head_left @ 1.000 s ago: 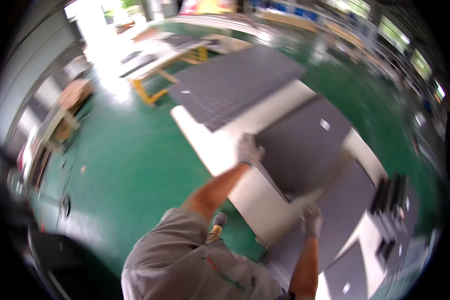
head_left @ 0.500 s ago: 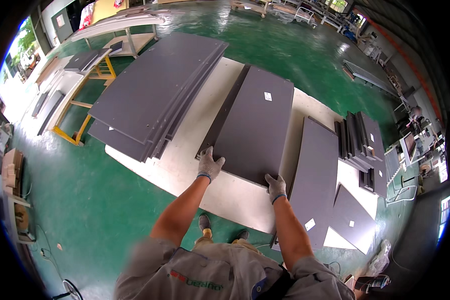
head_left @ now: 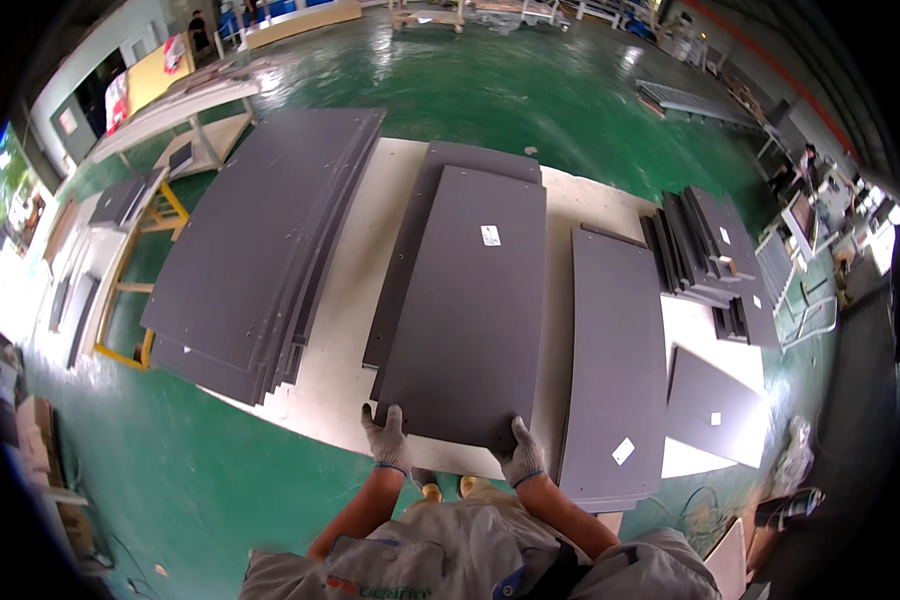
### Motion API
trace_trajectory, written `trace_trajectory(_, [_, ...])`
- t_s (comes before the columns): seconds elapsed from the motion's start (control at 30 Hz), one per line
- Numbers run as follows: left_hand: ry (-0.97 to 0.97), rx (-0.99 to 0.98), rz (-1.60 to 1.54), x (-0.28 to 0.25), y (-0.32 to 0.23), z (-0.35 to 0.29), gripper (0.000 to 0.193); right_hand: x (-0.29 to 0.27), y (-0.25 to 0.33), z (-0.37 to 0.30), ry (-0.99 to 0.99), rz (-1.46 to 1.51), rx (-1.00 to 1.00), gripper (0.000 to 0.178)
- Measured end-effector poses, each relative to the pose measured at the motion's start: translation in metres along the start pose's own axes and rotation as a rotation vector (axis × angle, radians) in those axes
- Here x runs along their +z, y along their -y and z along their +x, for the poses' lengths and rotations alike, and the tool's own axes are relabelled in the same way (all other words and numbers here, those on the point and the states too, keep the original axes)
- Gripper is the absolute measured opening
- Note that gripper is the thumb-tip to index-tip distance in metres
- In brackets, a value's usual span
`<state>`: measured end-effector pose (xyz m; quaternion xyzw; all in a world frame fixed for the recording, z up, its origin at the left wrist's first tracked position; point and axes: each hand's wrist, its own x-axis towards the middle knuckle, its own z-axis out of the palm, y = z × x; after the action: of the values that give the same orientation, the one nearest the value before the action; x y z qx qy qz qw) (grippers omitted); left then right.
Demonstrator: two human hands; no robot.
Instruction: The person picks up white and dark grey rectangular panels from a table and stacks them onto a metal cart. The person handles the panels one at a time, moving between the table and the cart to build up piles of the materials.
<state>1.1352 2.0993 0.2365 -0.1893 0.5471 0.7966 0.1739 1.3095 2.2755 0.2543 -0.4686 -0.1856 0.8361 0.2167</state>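
Note:
A long dark grey panel with a small white label lies in the middle, its near end pulled out past the panel below. My left hand, in a pale knitted glove, grips its near left corner, with the thumb and a finger showing at the edge. At the near right corner my right hand, gloved alike, holds the same end, thumb on top; the other fingers are hidden below. Underneath, another dark grey panel shows along the left and far edges, with small holes in it.
A white board carries the panels. To the left is a stack of wide grey panels; to the right, another long panel, a pile of narrow pieces and an angled panel. A yellow-framed table stands far left.
Both hands have drawn the top panel toward me, so more of the panel under it shows at the left and far end. My view has shifted too.

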Motion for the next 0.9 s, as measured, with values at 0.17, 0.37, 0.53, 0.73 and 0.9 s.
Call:
trace_trajectory(0.17, [0.000,-0.096,0.011,0.038,-0.027,0.033,0.069,0.026,0.018,0.032,-0.032,-0.233,0.034,0.041])
trace_trajectory(0.37, [0.123,-0.090,0.044,0.044,-0.035,0.100,0.051,0.066,0.042,0.051,0.000,-0.687,0.030,0.058])
trace_trajectory(0.53, [0.211,-0.104,0.118,0.044,-0.029,0.081,0.061,0.012,0.011,0.091,0.066,-0.937,-0.203,0.072])
trace_trajectory(0.73, [0.139,-0.117,0.215,-0.007,-0.039,0.049,0.056,0.006,0.046,0.026,0.191,-0.994,-0.175,0.069])
trace_trajectory(0.9, [0.140,-0.123,0.121,0.011,-0.045,0.050,0.024,-0.002,0.038,0.038,0.232,-0.915,-0.246,0.071])
